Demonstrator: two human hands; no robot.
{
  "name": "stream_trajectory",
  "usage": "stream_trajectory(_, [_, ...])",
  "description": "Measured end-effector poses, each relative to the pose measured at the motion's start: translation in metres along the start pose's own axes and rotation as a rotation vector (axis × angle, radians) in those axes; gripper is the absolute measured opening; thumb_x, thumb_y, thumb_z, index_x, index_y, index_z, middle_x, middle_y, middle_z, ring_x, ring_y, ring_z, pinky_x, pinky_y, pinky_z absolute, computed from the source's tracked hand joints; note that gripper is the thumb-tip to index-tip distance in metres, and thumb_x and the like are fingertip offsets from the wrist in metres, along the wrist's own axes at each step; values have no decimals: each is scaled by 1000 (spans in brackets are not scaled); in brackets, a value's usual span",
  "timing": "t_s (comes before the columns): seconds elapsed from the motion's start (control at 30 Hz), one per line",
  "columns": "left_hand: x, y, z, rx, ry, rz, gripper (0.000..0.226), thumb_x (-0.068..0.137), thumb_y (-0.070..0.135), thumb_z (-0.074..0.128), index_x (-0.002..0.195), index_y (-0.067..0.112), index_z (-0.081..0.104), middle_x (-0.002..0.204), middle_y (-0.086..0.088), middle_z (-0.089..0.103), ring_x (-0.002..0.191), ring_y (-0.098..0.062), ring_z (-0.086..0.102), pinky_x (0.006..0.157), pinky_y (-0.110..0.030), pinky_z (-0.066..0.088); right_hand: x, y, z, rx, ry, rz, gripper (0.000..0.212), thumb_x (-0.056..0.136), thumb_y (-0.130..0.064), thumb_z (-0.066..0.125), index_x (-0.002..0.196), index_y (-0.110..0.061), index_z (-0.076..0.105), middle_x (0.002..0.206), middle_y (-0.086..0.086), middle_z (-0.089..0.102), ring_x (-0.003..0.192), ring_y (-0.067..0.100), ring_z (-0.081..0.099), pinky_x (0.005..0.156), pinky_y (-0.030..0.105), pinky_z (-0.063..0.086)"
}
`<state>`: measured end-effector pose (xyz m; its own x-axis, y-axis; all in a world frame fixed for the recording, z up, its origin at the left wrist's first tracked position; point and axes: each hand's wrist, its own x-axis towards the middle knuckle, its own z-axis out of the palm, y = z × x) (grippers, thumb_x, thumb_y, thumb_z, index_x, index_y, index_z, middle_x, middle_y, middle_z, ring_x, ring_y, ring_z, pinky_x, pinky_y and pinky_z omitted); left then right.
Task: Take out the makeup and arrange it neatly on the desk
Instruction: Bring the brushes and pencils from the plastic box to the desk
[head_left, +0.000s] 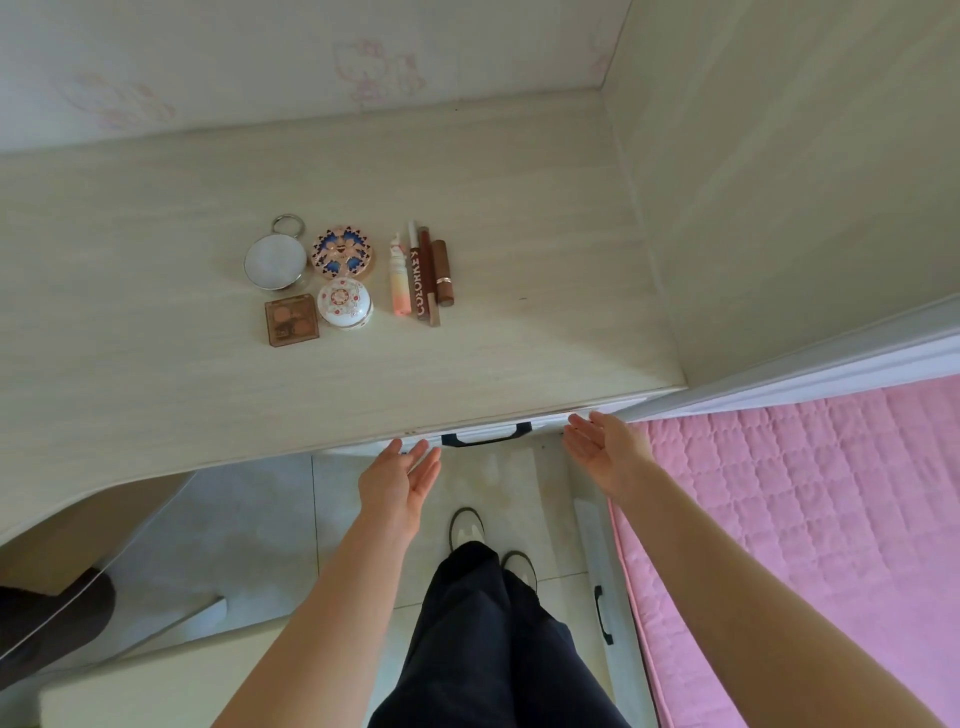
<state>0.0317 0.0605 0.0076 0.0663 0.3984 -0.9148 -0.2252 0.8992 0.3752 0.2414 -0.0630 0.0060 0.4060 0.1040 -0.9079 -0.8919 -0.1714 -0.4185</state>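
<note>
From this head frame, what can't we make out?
- Drawer: head view, the desk front edge hides all but its handle; contents and how far shut unknown.
- Thin pencil: head view, wedged between the COLORKEY tube and lipstick; type unclear.
- Left hand and right hand: open; fingertip contact with the drawer front cannot be told.

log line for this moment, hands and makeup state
left hand: open, at drawer front | right hand: open, at drawer front | makeup: grouped on desk | drawer handle: untouched
</note>
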Motion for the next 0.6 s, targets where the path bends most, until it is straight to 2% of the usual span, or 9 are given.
stream_trajectory(0.1, [-11,-6,6,214,-48,76,32,95,-4,44,125,6,52,107,-15,68,88,-25,70,69,-29,56,-13,0,-13,-231,5,-82,35,95,-5,42,125,11,49,117,32,58,116,43,55,97,48,47])
stream_trajectory(0.13, [-14,-9,9,289,-62,113,28,96,-2,44,121,5,54,101,-13,70,86,-23,70,68,-28,56,-17,0,-19,-360,17,-161,33,93,-6,42,118,12,54,112,32,60,111,40,59,95,46,48])
stream_trajectory(0.17, [-16,-12,13,365,-69,152,26,95,-1,45,117,5,57,96,-11,71,85,-22,70,68,-27,55,-23,1,-26,-506,25,-259,29,92,-8,43,106,12,59,102,31,63,95,35,63,84,42,51])
stream_trajectory(0.2, [-18,-15,18,443,-77,188,25,93,-1,48,114,4,59,93,-10,72,83,-22,70,68,-27,54,-30,3,-32,-648,31,-360,25,90,-10,44,91,7,62,87,27,63,80,27,59,71,35,47])
stream_trajectory(0.23, [-21,-19,23,521,-98,221,24,90,-2,52,112,4,61,92,-11,72,81,-22,69,68,-27,54,-37,4,-38,-758,29,-442,22,89,-13,43,82,-6,63,77,14,60,74,19,52,65,30,40])
stream_trajectory(0.3, [-26,-24,35,694,-161,281,25,88,0,55,111,6,62,92,-10,72,79,-21,67,71,-30,54,-49,7,-50,-897,24,-546,20,92,-18,43,93,-21,63,85,-5,59,76,14,52,67,29,42])
stream_trajectory(0.43, [-41,-36,56,1206,-321,520,28,90,10,47,113,16,63,91,1,71,81,-21,66,74,-37,53,-75,19,-73,-1008,96,-649,31,97,-22,44,125,-12,52,111,7,64,100,24,60,83,31,46])
stream_trajectory(0.5, [-48,-39,62,1395,-400,661,27,93,17,46,114,19,62,102,2,69,80,-18,62,68,-31,48,-86,27,-82,-1066,103,-693,39,97,-23,44,135,-13,43,126,5,57,115,24,55,89,28,42])
stream_trajectory(0.6, [-61,-44,72,1640,-526,882,27,96,24,45,118,22,61,103,6,67,86,-13,60,69,-27,43,-105,44,-94,-1096,209,-715,44,98,-25,43,140,-14,37,138,5,48,123,24,48,93,33,43])
